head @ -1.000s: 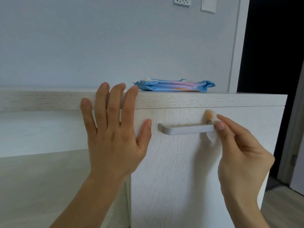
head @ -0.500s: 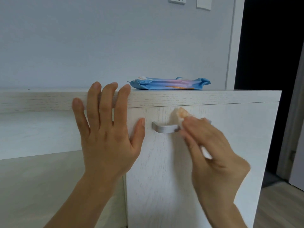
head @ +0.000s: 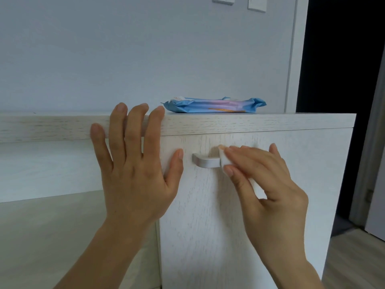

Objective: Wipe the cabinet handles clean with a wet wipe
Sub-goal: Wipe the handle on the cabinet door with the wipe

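Note:
A silver bar handle [head: 205, 162] is fixed across the top of a pale wood-grain cabinet door [head: 208, 226]. My right hand [head: 268, 182] pinches a folded white wet wipe [head: 224, 159] around the handle near its left end; the hand hides the handle's right part. My left hand [head: 135, 163] lies flat with fingers spread on the door's left edge and the front edge of the cabinet top, holding nothing.
A blue pack of wet wipes [head: 214, 105] lies on the cabinet top [head: 291, 123]. A lower shelf surface [head: 41, 226] sits to the left. A dark doorway [head: 343, 80] opens to the right, with wood floor [head: 354, 263] below.
My right hand has slid the wipe leftward along the handle, from its right end to near its left end. My left hand has stayed flat on the door edge.

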